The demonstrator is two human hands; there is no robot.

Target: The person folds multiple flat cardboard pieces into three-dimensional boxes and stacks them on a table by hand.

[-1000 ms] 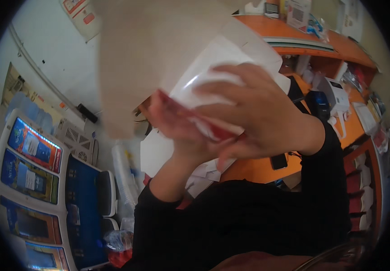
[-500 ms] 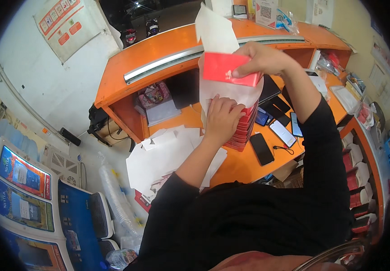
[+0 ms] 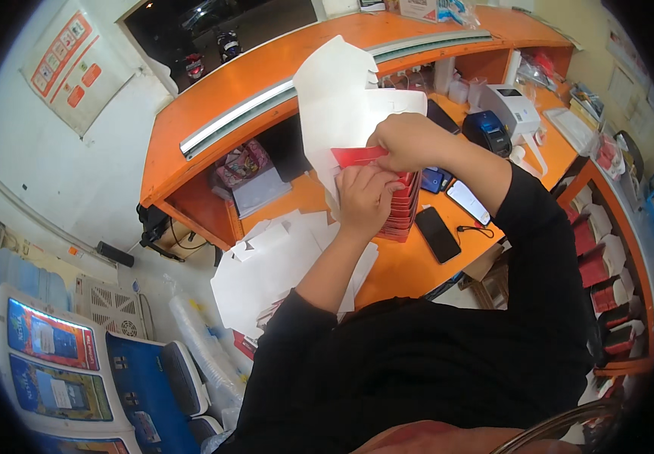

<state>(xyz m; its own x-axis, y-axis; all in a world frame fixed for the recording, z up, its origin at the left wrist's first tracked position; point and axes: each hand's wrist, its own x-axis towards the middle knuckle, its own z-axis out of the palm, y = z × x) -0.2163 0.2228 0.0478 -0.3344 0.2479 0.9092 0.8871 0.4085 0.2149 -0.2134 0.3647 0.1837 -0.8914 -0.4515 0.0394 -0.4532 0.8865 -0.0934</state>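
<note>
Between the clenched fingers of the left hand (image 3: 363, 198) and right hand (image 3: 409, 141), above the orange desk (image 3: 403, 265): a white-and-red flat carton (image 3: 342, 113), likely light, thin, bendable, best pinched along folded edges.

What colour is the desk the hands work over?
Orange desk, clearest in the head view.

Black long sleeves (pushed up the forearms), black top; bare left hand (image 3: 363, 198), bare right hand (image 3: 410, 141)
</note>
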